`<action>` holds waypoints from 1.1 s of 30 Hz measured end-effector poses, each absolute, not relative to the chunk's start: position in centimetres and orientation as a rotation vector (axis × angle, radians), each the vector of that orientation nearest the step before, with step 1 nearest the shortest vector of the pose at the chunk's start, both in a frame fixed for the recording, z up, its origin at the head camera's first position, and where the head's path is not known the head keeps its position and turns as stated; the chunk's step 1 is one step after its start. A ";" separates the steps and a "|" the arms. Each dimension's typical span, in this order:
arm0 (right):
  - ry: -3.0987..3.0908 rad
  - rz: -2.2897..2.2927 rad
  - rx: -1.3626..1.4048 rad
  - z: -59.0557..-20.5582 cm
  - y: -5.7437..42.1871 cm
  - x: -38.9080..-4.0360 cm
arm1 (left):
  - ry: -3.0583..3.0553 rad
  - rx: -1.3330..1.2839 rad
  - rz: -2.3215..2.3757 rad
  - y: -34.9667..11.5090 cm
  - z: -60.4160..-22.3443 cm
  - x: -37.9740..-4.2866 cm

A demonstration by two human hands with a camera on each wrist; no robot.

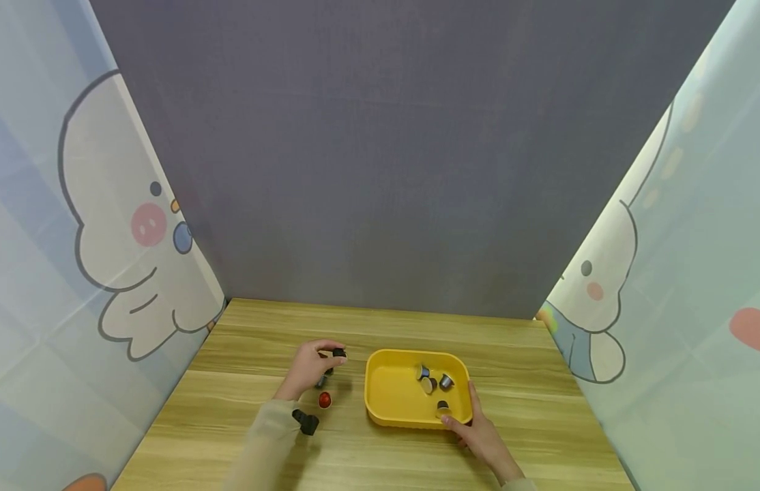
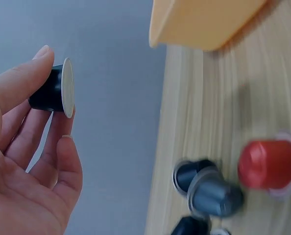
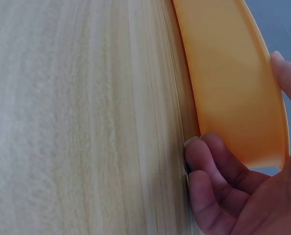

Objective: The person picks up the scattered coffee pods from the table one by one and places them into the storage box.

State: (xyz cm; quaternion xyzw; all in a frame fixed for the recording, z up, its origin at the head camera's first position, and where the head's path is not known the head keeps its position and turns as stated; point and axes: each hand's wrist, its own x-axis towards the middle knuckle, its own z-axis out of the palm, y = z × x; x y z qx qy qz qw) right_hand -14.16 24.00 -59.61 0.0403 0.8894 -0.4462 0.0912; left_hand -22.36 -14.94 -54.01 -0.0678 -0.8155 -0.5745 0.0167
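My left hand (image 1: 306, 368) pinches a black coffee capsule (image 2: 48, 92) between thumb and fingers, raised over the table left of the yellow tray (image 1: 389, 394). The capsule's pale lid faces away from the palm in the left wrist view. At the tray's near right corner is my right hand (image 1: 483, 440), its thumb on the rim and the other fingers curled against the outer wall (image 3: 233, 88). Several capsules lie inside the tray, among them a dark one (image 1: 445, 382). Below the left hand, a red capsule (image 2: 270, 164) and a grey one (image 2: 216, 196) rest on the wood.
More dark capsules (image 2: 187, 174) are clustered by the grey one, partly cut off by the frame. A black device (image 1: 306, 421) sits on the left wrist. Behind the wooden table (image 1: 263, 320) hangs a grey backdrop (image 1: 380, 170), with printed curtains (image 1: 36, 286) at both sides.
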 end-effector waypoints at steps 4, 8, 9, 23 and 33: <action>2.637 -1.325 0.129 -59.6 23.9 -14.2 | -2.562 -0.264 -1.758 -13.6 -53.6 -22.8; 2.631 -1.333 0.129 -59.7 23.9 -14.2 | -2.594 -0.318 -1.705 -12.3 -53.3 -23.2; 2.629 -1.335 0.128 -59.7 24.0 -14.2 | -2.601 -0.329 -1.700 -12.0 -53.3 -23.3; 2.647 -1.327 0.116 -59.6 24.0 -14.1 | -2.584 -0.529 -1.720 -8.3 -53.0 -24.7; 2.645 -1.324 0.116 -59.6 23.9 -14.2 | -2.599 -0.605 -1.747 -6.4 -52.7 -25.0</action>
